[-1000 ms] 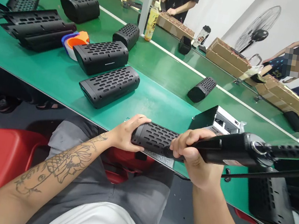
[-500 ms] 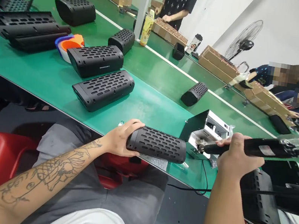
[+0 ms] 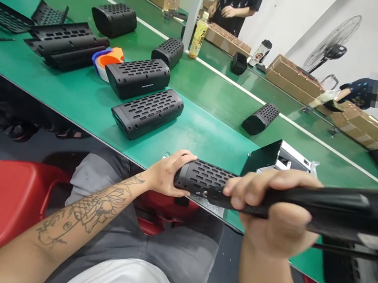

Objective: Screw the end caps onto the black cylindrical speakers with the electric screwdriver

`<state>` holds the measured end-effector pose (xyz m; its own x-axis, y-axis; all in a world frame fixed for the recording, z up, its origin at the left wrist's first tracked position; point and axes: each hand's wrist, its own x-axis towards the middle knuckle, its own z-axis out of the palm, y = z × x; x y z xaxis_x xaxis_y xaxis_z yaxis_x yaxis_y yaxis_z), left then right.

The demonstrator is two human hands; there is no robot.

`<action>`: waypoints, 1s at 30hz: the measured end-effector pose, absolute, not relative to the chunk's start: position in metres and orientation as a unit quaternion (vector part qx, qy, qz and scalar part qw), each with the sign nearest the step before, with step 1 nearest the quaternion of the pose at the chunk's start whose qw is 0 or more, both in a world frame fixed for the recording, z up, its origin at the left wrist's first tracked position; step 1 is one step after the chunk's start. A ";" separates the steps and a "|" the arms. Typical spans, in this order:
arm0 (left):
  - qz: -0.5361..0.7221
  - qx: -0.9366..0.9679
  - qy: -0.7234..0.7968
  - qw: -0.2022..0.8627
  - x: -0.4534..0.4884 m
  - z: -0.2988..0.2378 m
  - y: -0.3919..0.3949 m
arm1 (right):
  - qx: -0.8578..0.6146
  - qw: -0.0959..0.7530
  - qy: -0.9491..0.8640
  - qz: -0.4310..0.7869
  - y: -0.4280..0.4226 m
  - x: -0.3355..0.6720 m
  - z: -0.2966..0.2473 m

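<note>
My left hand (image 3: 171,173) grips the left end of a black perforated speaker housing (image 3: 207,176) at the table's front edge. My right hand (image 3: 279,209) is wrapped round a black electric screwdriver (image 3: 341,205), held nearly level. Its front part reaches over the right portion of the housing. A small silver point (image 3: 205,194) shows near the housing's lower long side; whether it is the bit or a screw, and whether it touches, I cannot make out. Behind the right hand, partly covered by it, stands a black and white screw feeder (image 3: 273,155).
Two speaker housings (image 3: 146,112) stand left on the green table (image 3: 208,135), beside a roll of orange and blue tape (image 3: 110,61) and loose perforated shells (image 3: 64,43). A yellow-labelled bottle (image 3: 198,37) stands farther back. Co-workers sit across at cardboard boxes (image 3: 293,81). A red stool (image 3: 0,206) is at left.
My right hand has brought the screwdriver left, away from the screw feeder and over the speaker housing. My left hand keeps its grip on the housing. The whole view has shifted a little.
</note>
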<state>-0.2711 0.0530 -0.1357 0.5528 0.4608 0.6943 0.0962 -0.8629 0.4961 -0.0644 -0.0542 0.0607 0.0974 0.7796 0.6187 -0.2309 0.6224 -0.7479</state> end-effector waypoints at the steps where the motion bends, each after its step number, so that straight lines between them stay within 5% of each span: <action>1: 0.450 0.855 0.159 0.204 -0.270 -0.135 0.053 | -0.241 0.698 -0.567 0.365 -0.050 -0.074 0.057; 30: 0.416 0.861 0.209 0.204 -0.267 -0.139 0.053 | -0.236 0.564 -0.655 0.444 -0.026 -0.099 0.028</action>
<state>-0.2673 0.0533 -0.1390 0.5663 0.5302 0.6310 0.1908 -0.8292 0.5254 -0.0989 -0.0256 0.0279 -0.2518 0.8097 0.5300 -0.1917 0.4951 -0.8474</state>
